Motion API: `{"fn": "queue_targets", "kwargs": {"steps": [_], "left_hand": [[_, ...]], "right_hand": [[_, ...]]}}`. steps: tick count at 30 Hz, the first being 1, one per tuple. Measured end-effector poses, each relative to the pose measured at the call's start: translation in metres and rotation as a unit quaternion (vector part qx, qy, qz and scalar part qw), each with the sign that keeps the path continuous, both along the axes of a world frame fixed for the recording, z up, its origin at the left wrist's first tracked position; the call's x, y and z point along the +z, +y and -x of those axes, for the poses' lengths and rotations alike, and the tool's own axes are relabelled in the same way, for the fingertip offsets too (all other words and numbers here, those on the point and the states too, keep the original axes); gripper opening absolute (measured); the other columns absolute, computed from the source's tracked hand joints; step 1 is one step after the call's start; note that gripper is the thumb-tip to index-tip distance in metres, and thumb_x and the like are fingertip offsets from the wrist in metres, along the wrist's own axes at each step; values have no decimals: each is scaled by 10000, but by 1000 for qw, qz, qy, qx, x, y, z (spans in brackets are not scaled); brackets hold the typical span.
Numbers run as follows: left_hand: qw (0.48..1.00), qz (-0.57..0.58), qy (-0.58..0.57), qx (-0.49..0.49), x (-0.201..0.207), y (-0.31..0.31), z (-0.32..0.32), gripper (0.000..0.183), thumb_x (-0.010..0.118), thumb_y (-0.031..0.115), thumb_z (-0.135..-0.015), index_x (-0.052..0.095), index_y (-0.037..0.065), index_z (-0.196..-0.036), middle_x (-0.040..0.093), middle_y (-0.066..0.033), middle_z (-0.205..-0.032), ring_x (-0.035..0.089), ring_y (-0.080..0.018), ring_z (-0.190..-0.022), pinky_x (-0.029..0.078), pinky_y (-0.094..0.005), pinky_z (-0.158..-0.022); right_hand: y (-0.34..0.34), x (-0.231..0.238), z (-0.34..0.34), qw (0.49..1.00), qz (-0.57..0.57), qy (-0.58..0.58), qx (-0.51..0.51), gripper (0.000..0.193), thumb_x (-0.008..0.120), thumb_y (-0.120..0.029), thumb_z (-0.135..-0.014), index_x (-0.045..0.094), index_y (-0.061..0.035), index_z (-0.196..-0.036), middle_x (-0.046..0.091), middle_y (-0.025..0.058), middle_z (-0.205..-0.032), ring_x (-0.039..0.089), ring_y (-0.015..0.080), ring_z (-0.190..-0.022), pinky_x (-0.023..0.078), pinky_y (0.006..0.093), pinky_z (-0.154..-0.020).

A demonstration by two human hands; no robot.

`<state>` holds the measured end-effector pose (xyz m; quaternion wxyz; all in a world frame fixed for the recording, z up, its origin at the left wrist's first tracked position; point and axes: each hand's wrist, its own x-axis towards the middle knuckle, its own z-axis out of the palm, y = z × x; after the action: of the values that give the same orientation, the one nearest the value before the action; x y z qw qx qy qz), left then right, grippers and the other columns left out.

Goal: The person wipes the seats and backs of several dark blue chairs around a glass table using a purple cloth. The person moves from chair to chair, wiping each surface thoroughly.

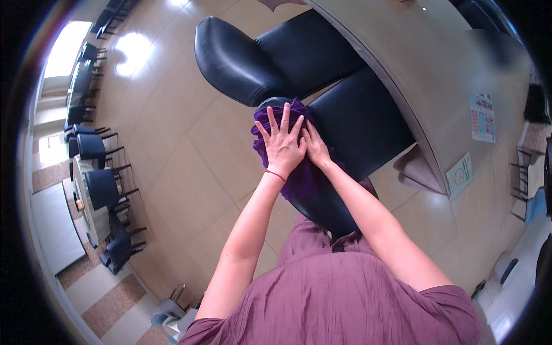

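Note:
My left hand (282,146), with a thin red string round the wrist, lies flat with its fingers spread on a bunched purple cloth (302,183). Close against it, my right hand (314,146) rests on the right side of the same cloth, fingers stretched out and their tips partly behind the left hand. Beneath the cloth is the back of a black padded chair (322,210), its seat (362,126) reaching away to the right. Much of the chair back is hidden by the cloth and my arms.
A second black chair (236,60) stands just beyond, facing the same curved-edge table (425,69). Two printed cards, one flat (483,118) and one at the table's edge (459,175), are at the right. Several dark chairs (103,187) line tables along the left, across a tiled floor.

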<state>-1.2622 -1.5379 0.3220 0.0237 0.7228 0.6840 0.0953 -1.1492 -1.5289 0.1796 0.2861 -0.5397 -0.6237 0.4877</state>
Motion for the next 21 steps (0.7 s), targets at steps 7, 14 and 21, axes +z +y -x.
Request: {"fn": "queue_targets", "kwargs": {"steps": [7,14,21], "left_hand": [[989,65,-79,-104,7,-69,-18,514,607,323,-833,652,106,-1298,436,-71,-1538,54,-426,-1535,-59,-685,-1165],[968,122,-82,-204,26,-143,-46,543,573,308,-906,540,185,-1434,333,-87,-1604,35,-461,-1527,-26,-700,-1160],[985,89,-142,-32,12,-153,-15,876,693,355,-904,227,41,-1576,-6,-254,-1657,-51,-533,-1497,114,-640,-1186]], "right_hand": [[-89,62,-65,964,136,-212,82,621,381,-499,-1022,419,-95,-1492,440,244,-1501,454,412,-1359,402,499,-1102],[-171,156,-98,920,120,-370,40,681,487,-509,-989,385,-89,-1514,402,243,-1527,392,489,-1381,357,707,-1042],[-183,158,-95,939,54,-337,37,690,476,-548,-988,309,-219,-1571,328,278,-1556,321,515,-1412,270,702,-1097]]}}
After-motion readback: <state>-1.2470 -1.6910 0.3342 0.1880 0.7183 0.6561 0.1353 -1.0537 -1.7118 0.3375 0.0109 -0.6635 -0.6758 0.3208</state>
